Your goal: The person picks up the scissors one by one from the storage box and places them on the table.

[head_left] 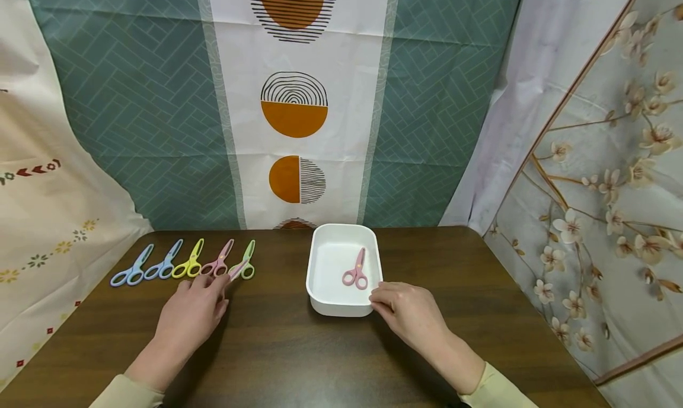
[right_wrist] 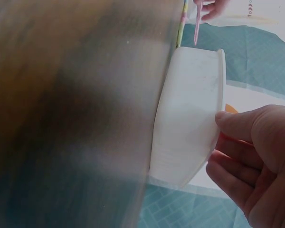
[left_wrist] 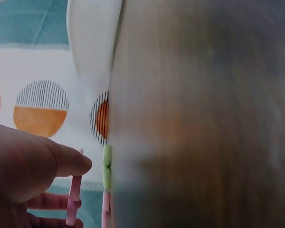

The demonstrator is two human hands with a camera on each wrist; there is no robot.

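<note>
My left hand (head_left: 193, 307) pinches a pair of pink scissors (left_wrist: 75, 189) between thumb and fingers, held just above the table. In the head view their blades pass in front of the green scissors (head_left: 249, 252); the handles are hidden by the hand. My right hand (head_left: 408, 310) grips the near right corner of a white plastic bin (head_left: 341, 308), thumb at the rim in the right wrist view. Another pair of pink scissors (head_left: 356, 274) lies inside the bin, blades pointing away.
Left along the row lie pink scissors (head_left: 221, 257), yellow scissors (head_left: 190, 264), light-blue scissors (head_left: 166, 264) and blue scissors (head_left: 133, 270). All stand on a dark wooden table (head_left: 288, 360). A patterned curtain (head_left: 427, 129) hangs behind its far edge.
</note>
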